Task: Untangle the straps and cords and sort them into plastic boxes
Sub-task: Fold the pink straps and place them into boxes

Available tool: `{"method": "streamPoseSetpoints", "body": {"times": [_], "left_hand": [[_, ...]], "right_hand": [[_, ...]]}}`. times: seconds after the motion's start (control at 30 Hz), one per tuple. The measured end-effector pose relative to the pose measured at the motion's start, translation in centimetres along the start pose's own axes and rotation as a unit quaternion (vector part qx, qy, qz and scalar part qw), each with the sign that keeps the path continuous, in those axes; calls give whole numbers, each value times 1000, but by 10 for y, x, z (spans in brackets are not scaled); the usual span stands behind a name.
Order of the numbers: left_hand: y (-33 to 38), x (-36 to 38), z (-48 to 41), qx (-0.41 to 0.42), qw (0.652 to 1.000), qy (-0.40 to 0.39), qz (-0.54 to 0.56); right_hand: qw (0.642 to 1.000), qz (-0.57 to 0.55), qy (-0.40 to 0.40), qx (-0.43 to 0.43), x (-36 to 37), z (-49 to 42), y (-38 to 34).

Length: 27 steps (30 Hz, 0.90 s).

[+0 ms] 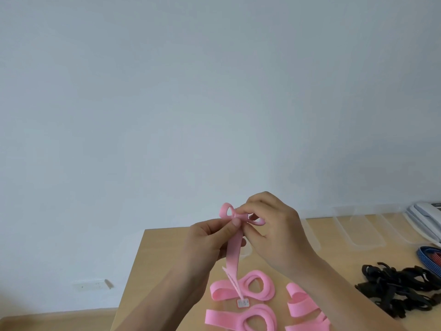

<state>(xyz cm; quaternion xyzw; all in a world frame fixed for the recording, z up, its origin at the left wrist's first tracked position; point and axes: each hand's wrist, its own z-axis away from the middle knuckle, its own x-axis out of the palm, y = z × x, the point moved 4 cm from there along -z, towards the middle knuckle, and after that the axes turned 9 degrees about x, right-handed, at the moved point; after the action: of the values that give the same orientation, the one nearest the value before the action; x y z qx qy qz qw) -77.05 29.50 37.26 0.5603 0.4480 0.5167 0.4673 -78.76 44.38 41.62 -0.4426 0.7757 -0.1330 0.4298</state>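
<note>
Both hands hold a pink elastic strap up above the wooden table. My left hand pinches the strap just below its knot, thumb on top. My right hand pinches the knotted loops at the strap's upper end. The strap hangs down to the table, where its lower part lies in flat coils with a small white tag on it. More pink strap loops lie nearer to me, and others to the right.
Clear plastic boxes stand at the table's back right. A tangle of black straps lies at the right, with a blue and red cord behind it. A white device sits at the far right edge. The table's left edge drops to the floor.
</note>
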Motion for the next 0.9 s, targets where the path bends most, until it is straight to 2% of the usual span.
{"method": "streamPoseSetpoints", "body": {"times": [0.13, 0.23, 0.37, 0.43, 0.57, 0.7, 0.9], "left_hand": [[-3, -1, -3, 12, 1000, -5, 0], [-2, 0, -3, 26, 999, -24, 0], [-1, 0, -4, 40, 999, -4, -15], [0, 0, -5, 52, 998, -6, -26], [-2, -1, -5, 46, 999, -11, -10], [-6, -1, -5, 19, 1000, -12, -15], [-17, -4, 1, -53, 996, -38, -62]], "right_hand": [[1000, -25, -6, -12, 0, 2, -1], [997, -73, -25, 15, -2, 2, 0], [964, -195, -68, 169, 0, -1, 11], [962, -164, -96, 197, 2, -2, 15], [981, -70, -119, 136, 0, -3, 10], [978, -89, -121, 148, -1, -2, 10], [975, -94, -72, 188, -5, -1, 19]]}}
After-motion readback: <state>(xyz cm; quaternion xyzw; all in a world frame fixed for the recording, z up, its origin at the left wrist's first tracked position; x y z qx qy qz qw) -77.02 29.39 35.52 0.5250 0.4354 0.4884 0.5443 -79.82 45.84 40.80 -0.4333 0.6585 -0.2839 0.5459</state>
